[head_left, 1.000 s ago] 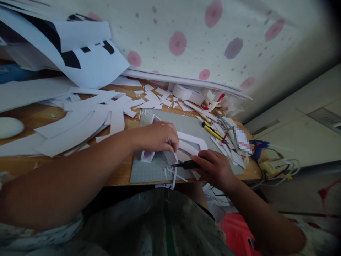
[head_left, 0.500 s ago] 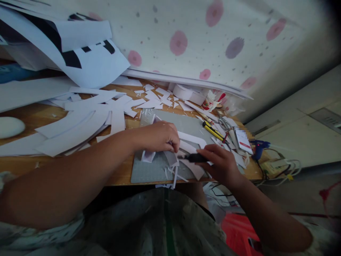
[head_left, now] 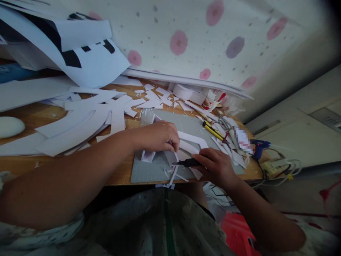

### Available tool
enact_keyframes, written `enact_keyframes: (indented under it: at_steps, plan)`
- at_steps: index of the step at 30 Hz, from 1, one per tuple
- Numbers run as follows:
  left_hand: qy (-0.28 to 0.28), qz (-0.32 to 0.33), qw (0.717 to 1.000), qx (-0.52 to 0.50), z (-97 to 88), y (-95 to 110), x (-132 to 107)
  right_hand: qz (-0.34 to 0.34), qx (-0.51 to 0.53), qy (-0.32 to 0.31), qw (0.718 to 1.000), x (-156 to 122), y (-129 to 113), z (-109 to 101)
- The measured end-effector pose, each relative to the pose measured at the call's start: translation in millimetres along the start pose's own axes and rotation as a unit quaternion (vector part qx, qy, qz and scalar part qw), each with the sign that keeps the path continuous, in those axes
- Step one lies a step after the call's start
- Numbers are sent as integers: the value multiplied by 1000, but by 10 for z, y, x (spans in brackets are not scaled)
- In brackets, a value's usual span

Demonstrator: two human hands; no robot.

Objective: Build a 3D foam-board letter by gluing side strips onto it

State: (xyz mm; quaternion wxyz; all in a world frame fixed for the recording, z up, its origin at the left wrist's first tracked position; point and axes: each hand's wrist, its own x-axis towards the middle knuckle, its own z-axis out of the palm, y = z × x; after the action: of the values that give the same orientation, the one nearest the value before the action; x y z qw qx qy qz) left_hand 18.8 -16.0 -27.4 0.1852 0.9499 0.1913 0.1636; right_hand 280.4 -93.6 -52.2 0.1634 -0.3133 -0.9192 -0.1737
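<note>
Closed over a white foam-board piece (head_left: 171, 158), my left hand (head_left: 163, 137) pinches it above the grey cutting mat (head_left: 142, 173). The curved piece bends toward the mat's front edge, and part of it is hidden under my fingers. In my right hand (head_left: 217, 165) is a black craft knife (head_left: 189, 163), its blade pointing left and reaching the piece's lower end. A thin white strip (head_left: 174, 175) hangs there over the mat's edge. Behind the knife lie curved white cut-outs (head_left: 191, 138).
A yellow utility knife (head_left: 213, 131) lies at the mat's right, near a blue glue gun (head_left: 260, 148) and a power strip (head_left: 277, 166). White scraps (head_left: 153, 97) litter the back. Large curved sheets (head_left: 77, 124) and a white rounded object (head_left: 10, 127) occupy the left.
My right hand has moved slightly down with the craft knife, bringing the blade to the lower end of the white piece. The thin strip has tilted a little; my left hand stays put.
</note>
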Motion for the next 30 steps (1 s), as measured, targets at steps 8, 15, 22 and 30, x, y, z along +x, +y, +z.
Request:
enact_keyframes:
  at_steps: [8, 15, 22, 30]
  plan:
    - [-2, -4, 1000, -7, -24, 43, -19, 100, 101, 91, 986, -6, 66, -137]
    - [19, 6, 998, -53, -60, -7, -48, 88, 242, -111, 960, -13, -564, -207]
    - [213, -92, 968, -98, -233, 57, -147, 106, 261, -188, 941, -9, -999, -149]
    - [215, -78, 963, 143, -324, 663, -441, 129, 460, 5, 878, -284, -948, -239]
